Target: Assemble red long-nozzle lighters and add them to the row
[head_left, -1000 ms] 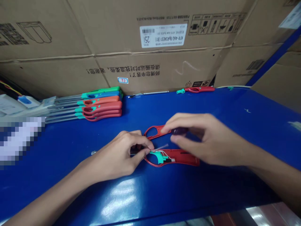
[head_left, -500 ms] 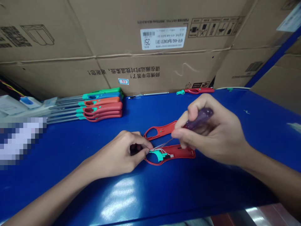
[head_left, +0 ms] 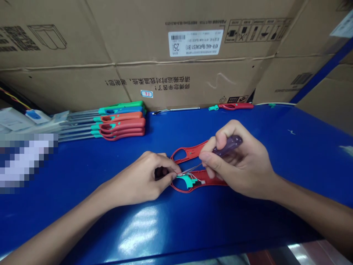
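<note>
A red lighter casing half [head_left: 212,177] lies open side up on the blue table, with a turquoise trigger [head_left: 187,181] and thin white wires [head_left: 196,176] inside. At its left end my left hand [head_left: 150,176] is closed, thumb and index finger pinching the casing by the wires; the exact grip is partly hidden. My right hand [head_left: 239,162] is wrapped round the purple handle of a screwdriver [head_left: 230,144]. Its thin metal shaft slants down left to my left fingertips, where the tip is hard to make out. Just behind lies the other red casing half [head_left: 191,151], partly covered by my right hand.
Several stick lighters [head_left: 124,125] in red, orange, blue and green are stacked at the left. At the back lie a metal rod with wires [head_left: 184,109] and a red lighter handle [head_left: 237,106]. Cardboard [head_left: 149,77] walls the rear. White items [head_left: 16,119] stand far left.
My right hand with the screwdriver has moved slightly left and down, and its handle is tilted flatter. My left hand keeps its pinch. The whole view has shifted slightly.
</note>
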Demonstrator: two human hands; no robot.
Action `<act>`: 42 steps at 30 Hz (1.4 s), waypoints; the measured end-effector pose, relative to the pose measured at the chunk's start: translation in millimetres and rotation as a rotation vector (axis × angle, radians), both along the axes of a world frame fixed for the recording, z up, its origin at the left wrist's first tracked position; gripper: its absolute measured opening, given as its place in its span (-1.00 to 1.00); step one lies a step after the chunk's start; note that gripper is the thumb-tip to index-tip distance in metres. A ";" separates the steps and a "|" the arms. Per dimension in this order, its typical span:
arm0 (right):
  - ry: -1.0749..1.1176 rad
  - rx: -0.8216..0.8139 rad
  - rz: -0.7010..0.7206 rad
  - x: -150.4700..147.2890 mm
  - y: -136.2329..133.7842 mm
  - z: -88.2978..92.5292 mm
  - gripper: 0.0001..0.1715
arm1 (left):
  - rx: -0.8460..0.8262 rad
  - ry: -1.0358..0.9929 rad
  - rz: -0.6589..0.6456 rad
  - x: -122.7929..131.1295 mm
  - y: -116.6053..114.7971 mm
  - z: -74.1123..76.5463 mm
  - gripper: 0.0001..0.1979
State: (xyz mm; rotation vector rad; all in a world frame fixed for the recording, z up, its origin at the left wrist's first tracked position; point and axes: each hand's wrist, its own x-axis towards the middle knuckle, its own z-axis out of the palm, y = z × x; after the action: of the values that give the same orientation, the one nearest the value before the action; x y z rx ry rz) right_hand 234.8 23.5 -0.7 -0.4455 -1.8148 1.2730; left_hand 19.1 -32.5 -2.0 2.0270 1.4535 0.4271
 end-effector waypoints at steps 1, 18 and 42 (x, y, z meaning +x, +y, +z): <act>-0.002 0.001 0.003 -0.3 -0.1 -0.4 -0.70 | -0.001 -0.001 0.000 -0.3 -0.2 -0.2 -0.78; -0.051 0.122 -0.021 -0.2 -0.9 -9.9 -0.71 | 0.008 -0.041 -0.042 -0.4 1.9 0.6 -0.77; -0.087 0.200 -0.085 2.1 -7.4 -4.7 -0.71 | 0.003 -0.035 -0.026 -1.6 2.6 -0.4 -0.79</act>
State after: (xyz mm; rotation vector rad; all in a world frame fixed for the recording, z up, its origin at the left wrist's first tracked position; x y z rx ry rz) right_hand 237.0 16.0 -5.4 -0.4673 -1.9522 1.0165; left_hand 17.5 -29.9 -2.4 2.0290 1.4043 0.4525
